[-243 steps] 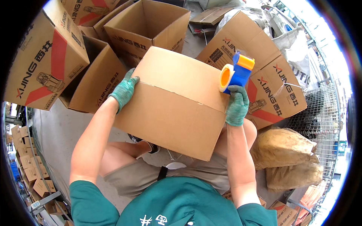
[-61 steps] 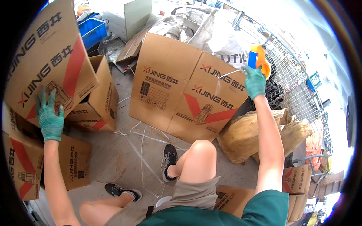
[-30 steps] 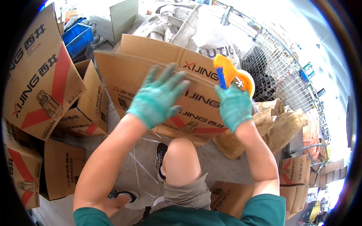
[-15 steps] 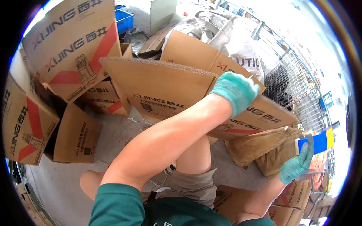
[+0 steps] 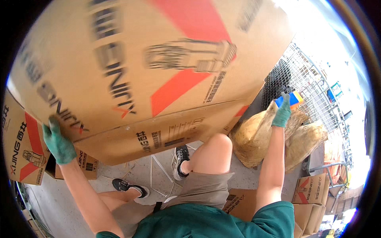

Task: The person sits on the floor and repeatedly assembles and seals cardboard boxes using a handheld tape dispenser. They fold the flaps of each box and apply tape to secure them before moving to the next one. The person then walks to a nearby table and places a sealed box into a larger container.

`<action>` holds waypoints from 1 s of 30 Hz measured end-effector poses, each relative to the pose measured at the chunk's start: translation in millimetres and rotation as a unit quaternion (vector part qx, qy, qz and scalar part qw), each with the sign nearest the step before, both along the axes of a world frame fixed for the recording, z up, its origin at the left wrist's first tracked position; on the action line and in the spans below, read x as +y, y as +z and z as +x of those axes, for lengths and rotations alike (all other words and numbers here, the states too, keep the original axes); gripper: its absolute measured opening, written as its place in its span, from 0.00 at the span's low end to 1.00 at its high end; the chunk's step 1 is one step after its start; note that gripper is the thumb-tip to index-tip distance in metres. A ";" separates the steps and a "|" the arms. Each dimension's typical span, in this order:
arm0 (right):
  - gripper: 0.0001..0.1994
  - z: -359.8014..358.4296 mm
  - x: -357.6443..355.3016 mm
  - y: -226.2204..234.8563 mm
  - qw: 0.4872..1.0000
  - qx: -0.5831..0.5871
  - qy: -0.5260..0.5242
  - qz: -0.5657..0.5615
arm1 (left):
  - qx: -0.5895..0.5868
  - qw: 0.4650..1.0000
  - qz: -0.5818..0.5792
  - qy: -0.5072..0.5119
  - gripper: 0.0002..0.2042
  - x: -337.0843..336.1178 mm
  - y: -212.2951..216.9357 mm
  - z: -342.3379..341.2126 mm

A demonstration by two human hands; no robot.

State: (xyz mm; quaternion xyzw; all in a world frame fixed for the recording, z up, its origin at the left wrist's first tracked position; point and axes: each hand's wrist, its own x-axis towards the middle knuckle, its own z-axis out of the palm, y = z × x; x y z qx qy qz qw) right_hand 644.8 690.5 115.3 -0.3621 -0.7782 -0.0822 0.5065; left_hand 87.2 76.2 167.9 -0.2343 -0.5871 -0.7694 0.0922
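Note:
A large brown cardboard carton (image 5: 131, 39), printed with a red band and a machine drawing, fills the upper part of the view, slightly blurred and tilted. My left hand (image 5: 59, 144), in a green glove, grips its lower left edge; some of the fingers are hidden. To the right of the carton, my right hand (image 5: 281, 114), gloved too, is closed round a blue block-like thing with an orange-yellow end (image 5: 291, 100). What kind of tool it is I cannot make out. That hand is apart from the carton, over some brown wrapped bundles (image 5: 254, 137).
Another printed carton (image 5: 25, 146) stands at the left. A wire mesh cage (image 5: 305, 73) is at the right, with small cartons (image 5: 311, 189) near it. Pale straps (image 5: 160, 168) lie on the grey floor by my shoes (image 5: 181, 160).
My left hand has moved from the standing cardboard at centre right to far left, and now grips a carton raised before me. My right hand has moved forward and left with the blue thing.

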 end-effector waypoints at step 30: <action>0.17 -407.3 -276.5 109.4 0.663 -0.403 0.630 -0.031 | 0.107 0.861 -0.197 -0.457 0.22 -14.5 25.2 135.3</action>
